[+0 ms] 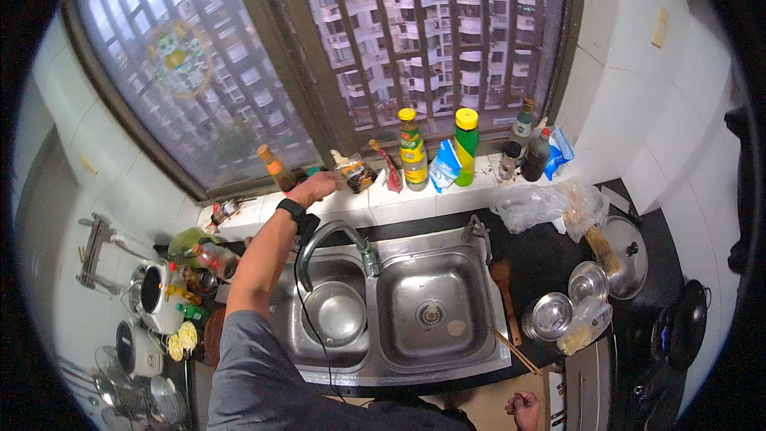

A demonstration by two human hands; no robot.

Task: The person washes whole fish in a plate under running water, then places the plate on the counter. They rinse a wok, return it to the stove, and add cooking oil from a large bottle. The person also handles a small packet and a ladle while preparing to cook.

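Note:
My left hand (318, 187), with a dark band on its wrist, reaches over the faucet (335, 233) to the tiled windowsill (383, 197). Its blurred fingertips are beside a dark and orange packet (359, 176); whether they grip anything cannot be made out. Just left of this hand, a brown bottle with an orange label (277, 169) leans. My right hand (523, 410) hangs low at the bottom right, fingers loosely curled, nothing visible in it. Between me and the window lies a steel double sink (432, 305), with a metal basin (336, 313) in its left bowl.
On the sill are a red packet (392, 173), yellow-capped bottles (413, 155), a blue-white bag (444, 166) and a dark bottle (535, 158). Chopsticks (517, 350), steel bowls (547, 316) and a pot lid (628, 260) lie right. A rice cooker (139, 347) stands left.

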